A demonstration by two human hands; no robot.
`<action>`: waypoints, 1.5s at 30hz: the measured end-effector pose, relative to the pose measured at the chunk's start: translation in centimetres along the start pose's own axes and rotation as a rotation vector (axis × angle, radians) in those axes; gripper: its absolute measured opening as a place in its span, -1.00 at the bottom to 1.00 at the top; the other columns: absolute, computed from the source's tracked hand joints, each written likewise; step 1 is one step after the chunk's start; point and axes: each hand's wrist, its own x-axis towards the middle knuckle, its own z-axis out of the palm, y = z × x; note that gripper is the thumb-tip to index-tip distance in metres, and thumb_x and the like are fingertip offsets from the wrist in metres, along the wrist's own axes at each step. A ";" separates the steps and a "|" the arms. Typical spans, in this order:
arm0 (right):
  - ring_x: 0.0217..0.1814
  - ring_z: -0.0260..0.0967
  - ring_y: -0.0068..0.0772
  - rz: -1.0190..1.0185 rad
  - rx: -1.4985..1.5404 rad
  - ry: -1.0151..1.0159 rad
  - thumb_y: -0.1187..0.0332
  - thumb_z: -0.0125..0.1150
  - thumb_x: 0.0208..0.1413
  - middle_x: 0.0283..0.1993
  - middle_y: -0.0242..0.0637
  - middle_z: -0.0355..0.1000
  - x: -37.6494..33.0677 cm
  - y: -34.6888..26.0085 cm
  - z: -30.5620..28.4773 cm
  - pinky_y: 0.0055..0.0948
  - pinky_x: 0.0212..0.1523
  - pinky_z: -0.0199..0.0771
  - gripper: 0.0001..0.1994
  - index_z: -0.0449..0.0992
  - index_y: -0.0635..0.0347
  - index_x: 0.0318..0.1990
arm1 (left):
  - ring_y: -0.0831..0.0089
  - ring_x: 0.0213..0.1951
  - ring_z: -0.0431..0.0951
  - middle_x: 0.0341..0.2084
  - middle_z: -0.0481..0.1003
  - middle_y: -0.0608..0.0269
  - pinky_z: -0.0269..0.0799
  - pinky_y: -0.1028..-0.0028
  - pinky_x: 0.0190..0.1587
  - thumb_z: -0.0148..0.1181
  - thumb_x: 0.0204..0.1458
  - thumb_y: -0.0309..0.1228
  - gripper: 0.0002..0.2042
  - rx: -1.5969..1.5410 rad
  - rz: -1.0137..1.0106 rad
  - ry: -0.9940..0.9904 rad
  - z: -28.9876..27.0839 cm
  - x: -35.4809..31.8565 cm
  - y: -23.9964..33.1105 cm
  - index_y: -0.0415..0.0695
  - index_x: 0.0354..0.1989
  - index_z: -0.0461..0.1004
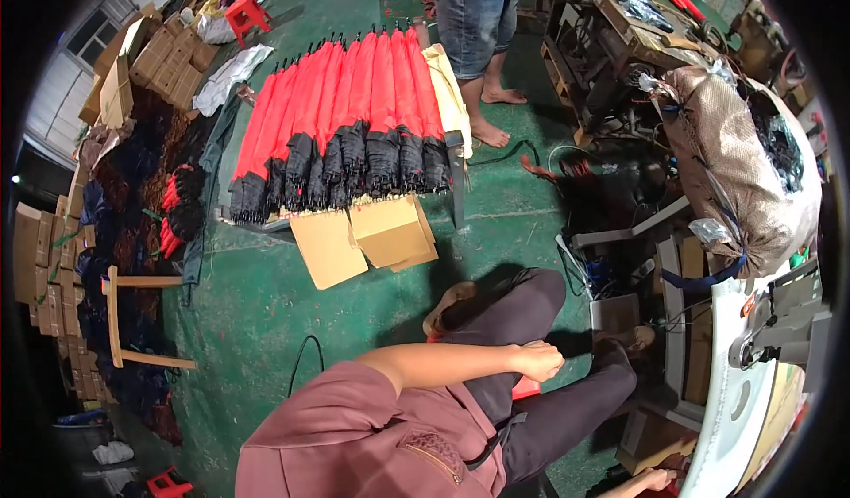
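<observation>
My left hand (537, 361) is closed in a loose fist above my lap, and whatever it may hold is hidden. Low at the right edge, my right hand (653, 480) has its fingers bunched against a dark reddish bundle (680, 464), below the white sewing-machine table (724, 392). What those fingers grip is too small and dark to make out. On that table stands a grey sewing machine (788, 343). A patch of red seat (526, 388) shows between my legs.
Ahead, a low table bears a row of red-and-black folded umbrellas (354, 117), with an open cardboard box (372, 241) at its near side. Another person (474, 38) stands barefoot behind it. A full woven sack (735, 170) sits right; a wooden frame (115, 316) and stacked cartons (57, 294) are left.
</observation>
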 end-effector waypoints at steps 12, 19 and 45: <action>-0.32 0.63 -0.22 0.298 -0.111 0.370 0.32 0.28 0.27 -0.35 0.07 0.66 -0.1 -3.1 -3.5 -0.23 -0.01 0.68 -0.80 0.67 0.30 -0.16 | -0.07 -0.25 0.67 -0.39 0.64 -0.10 0.56 0.04 -0.17 0.11 0.03 -0.43 -0.83 0.035 -0.009 0.000 0.1 -0.2 0.4 -0.21 -0.37 0.61; 0.24 0.42 -0.03 0.427 0.275 0.119 0.39 -0.10 0.40 0.35 0.16 0.29 0.3 -2.5 -4.5 -0.15 0.20 0.58 -0.57 0.35 0.61 0.24 | -0.11 -0.27 0.67 -0.39 0.64 -0.12 0.56 0.00 -0.24 0.22 -0.02 -0.38 -0.85 0.157 0.030 -0.096 0.5 0.8 0.7 -0.16 -0.33 0.61; 0.50 0.09 0.41 -0.227 -0.411 -0.819 0.24 0.34 0.13 0.47 0.40 0.11 -28.5 -24.5 4.5 0.06 0.47 0.16 -0.24 0.19 0.26 0.47 | -0.10 -0.20 0.65 -0.30 0.63 -0.09 0.53 -0.04 -0.13 0.06 0.18 -0.27 -0.79 0.165 -0.057 -0.116 -0.6 0.3 0.7 -0.06 -0.19 0.60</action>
